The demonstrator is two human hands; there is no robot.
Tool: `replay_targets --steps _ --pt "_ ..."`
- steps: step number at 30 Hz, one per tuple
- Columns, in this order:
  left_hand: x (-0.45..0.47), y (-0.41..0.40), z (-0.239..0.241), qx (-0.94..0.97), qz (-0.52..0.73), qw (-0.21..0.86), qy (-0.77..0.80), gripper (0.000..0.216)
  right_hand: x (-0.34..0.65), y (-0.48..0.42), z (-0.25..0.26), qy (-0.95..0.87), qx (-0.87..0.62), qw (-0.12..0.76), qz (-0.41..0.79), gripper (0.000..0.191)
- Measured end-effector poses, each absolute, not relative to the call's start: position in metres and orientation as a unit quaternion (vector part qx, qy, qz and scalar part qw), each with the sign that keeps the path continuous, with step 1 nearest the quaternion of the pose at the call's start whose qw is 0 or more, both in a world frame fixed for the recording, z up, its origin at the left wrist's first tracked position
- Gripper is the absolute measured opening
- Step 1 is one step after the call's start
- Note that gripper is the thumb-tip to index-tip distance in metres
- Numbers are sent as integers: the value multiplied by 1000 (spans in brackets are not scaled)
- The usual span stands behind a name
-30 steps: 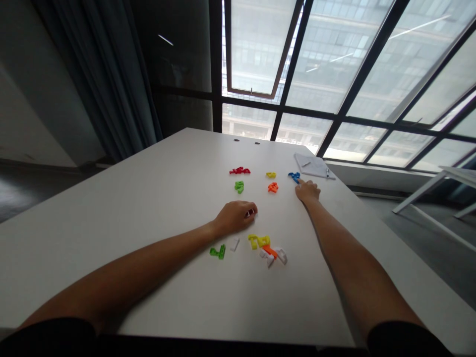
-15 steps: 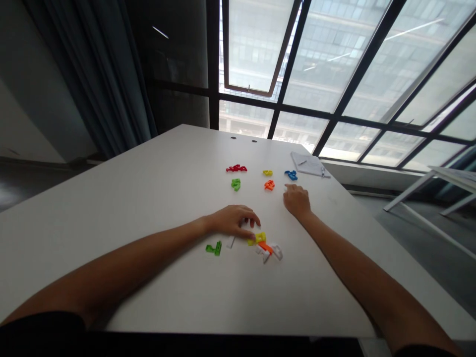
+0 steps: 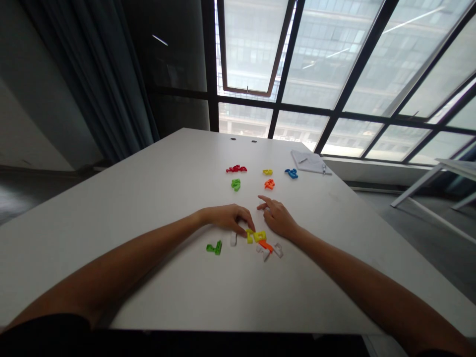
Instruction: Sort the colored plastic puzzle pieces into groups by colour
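My left hand point(image 3: 232, 218) is closed in a pinch, thumb and fingertips on a small yellow clip-like plastic piece point(image 3: 249, 236). Touching or just beside that piece is a second yellow one point(image 3: 260, 236). An orange piece point(image 3: 265, 245) lies partly under it, between a white piece point(image 3: 264, 253) and another white one point(image 3: 277, 249). Left of the pinch, a white strip-shaped piece point(image 3: 233, 239) rests on the table, and a green piece point(image 3: 214, 248) lies farther left. My right hand point(image 3: 277, 216) hovers or rests above the pile, its fingers apart and nothing visible in them.
Farther back on the white table point(image 3: 167, 188) are small groups sorted by colour: red point(image 3: 236, 169), light green point(image 3: 235, 185), yellow point(image 3: 267, 172), orange point(image 3: 269, 184) and blue point(image 3: 291, 173). Paper point(image 3: 310, 161) with pens lies at the back right edge.
My right hand has moved from beside the blue pieces toward me and left, near the pile. My left hand has shifted slightly, and the yellow piece at its fingertips now stands out from the other.
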State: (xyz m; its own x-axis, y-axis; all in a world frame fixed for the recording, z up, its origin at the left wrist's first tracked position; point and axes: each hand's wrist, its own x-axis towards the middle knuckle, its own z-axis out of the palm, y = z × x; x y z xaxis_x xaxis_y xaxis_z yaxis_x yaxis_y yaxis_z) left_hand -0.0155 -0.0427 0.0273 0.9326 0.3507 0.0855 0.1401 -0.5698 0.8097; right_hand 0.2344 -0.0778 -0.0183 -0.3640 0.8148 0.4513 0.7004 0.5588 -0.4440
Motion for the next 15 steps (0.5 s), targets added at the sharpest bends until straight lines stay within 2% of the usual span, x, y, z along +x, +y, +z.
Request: replay_targets --steps 4,8,11,15 --pt "-16 -39 21 868 126 438 196 30 235 -80 -14 -801 -459 355 148 40" --pt "-12 -37 13 838 232 416 266 30 233 -84 -9 -792 -434 376 207 27" --pt "-6 -40 8 819 309 375 306 34 231 -86 -7 -797 -409 401 193 25" --pt "-2 -48 5 825 346 317 316 34 230 -86 -8 -807 -398 411 148 17"
